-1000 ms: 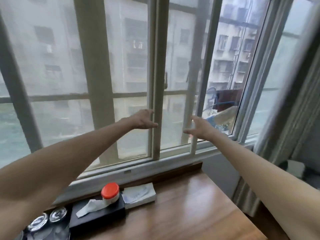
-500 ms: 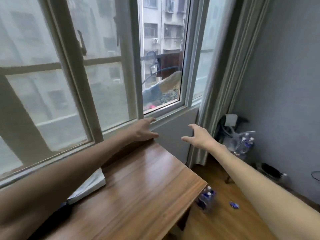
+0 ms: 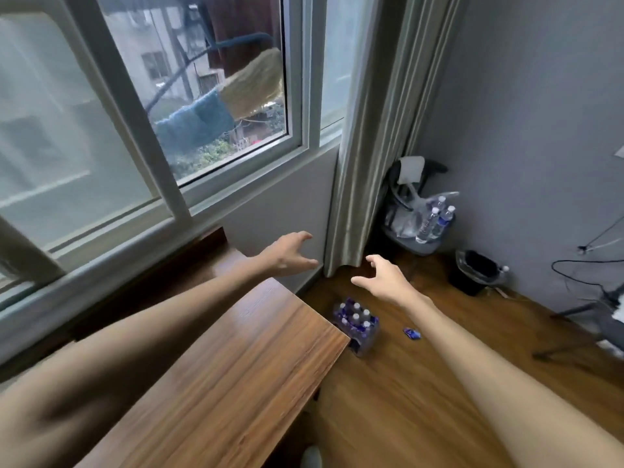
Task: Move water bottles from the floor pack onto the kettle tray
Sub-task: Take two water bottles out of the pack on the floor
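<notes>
A shrink-wrapped pack of water bottles [image 3: 358, 327] with white caps and blue labels stands on the wooden floor beside the right end of the wooden table [image 3: 236, 373]. My left hand [image 3: 290, 255] hovers over the table's far corner, fingers spread, holding nothing. My right hand [image 3: 383, 280] reaches out above the floor, just above and right of the pack, fingers apart and empty. The kettle tray is out of view.
More bottles in loose plastic wrap [image 3: 434, 219] sit in the far corner by a grey curtain [image 3: 374, 136]. A black bin [image 3: 474, 275] stands by the right wall. A small blue wrapper [image 3: 411, 332] lies on the floor. Cables and a stand are at right.
My view has swung right and down from the window to the floor. The tray end of the table left the view and the floor pack appeared. Both hands stayed outstretched and empty.
</notes>
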`<state>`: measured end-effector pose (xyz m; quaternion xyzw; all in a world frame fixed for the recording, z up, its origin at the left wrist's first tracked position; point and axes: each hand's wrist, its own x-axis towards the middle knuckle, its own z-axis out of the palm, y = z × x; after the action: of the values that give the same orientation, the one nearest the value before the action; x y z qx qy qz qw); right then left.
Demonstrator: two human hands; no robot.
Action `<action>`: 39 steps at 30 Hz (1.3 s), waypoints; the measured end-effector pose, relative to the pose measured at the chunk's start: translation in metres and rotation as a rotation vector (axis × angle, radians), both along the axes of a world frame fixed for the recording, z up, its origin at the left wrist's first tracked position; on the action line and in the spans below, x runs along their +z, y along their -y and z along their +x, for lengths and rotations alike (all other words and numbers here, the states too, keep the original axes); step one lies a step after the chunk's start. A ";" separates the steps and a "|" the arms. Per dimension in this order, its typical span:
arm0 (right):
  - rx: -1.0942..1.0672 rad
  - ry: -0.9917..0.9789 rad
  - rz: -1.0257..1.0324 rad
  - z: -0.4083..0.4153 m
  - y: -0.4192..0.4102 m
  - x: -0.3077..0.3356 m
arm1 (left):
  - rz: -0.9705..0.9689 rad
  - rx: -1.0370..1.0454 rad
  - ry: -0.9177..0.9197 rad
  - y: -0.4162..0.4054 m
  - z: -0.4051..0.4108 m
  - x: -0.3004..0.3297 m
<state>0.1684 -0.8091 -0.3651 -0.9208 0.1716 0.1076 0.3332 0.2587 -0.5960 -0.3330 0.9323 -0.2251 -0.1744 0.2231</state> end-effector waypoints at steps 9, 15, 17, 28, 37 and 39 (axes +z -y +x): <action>-0.050 -0.175 0.050 0.050 0.097 -0.075 | 0.090 -0.035 -0.176 0.109 0.062 -0.079; -0.035 -0.269 0.088 0.105 0.169 -0.136 | 0.124 0.020 -0.277 0.182 0.107 -0.147; -0.006 -0.321 0.101 0.124 0.192 -0.164 | 0.120 0.054 -0.315 0.205 0.123 -0.173; -0.004 -0.624 0.240 0.204 0.258 -0.372 | 0.201 0.260 -0.478 0.290 0.185 -0.365; -0.091 -0.716 0.341 0.252 0.265 -0.604 | 0.204 0.178 -0.570 0.338 0.235 -0.592; -0.119 -0.702 0.326 0.260 0.267 -0.651 | 0.198 0.167 -0.588 0.348 0.240 -0.643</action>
<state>0.4280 -1.0759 -1.0160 -0.7515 0.3089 0.4225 0.4017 0.4983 -0.9436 -0.9761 0.8744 -0.0558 -0.4385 0.2001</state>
